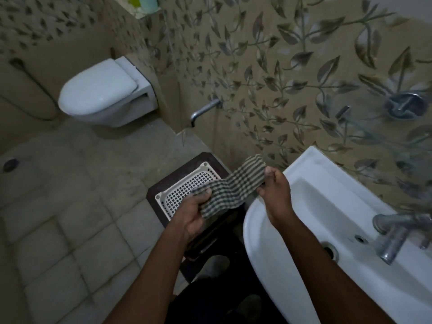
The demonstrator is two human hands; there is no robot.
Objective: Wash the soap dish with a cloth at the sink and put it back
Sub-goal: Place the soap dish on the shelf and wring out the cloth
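Both hands hold a checked cloth (pixel 230 187) in the air, stretched between them just beyond the sink's front-left rim. The left hand (pixel 195 208) grips the cloth's lower end, thumb on top and fingers curled under it. The right hand (pixel 273 189) pinches the upper end with its fingers closed on the fabric, and a corner stands up past them. The right wrist crosses the rim of the white sink (pixel 257 232).

Under the cloth, a white lattice tray (pixel 184 191) lies on the top of a dark stool (pixel 163 181), towards its far edge. I cannot tell whether this tray is the soap dish.

A metal tap (pixel 394 233) stands at the sink's back edge, its spout over the basin near the drain (pixel 330 250). A white toilet (pixel 100 90) with its lid down hangs on the far wall, well apart.
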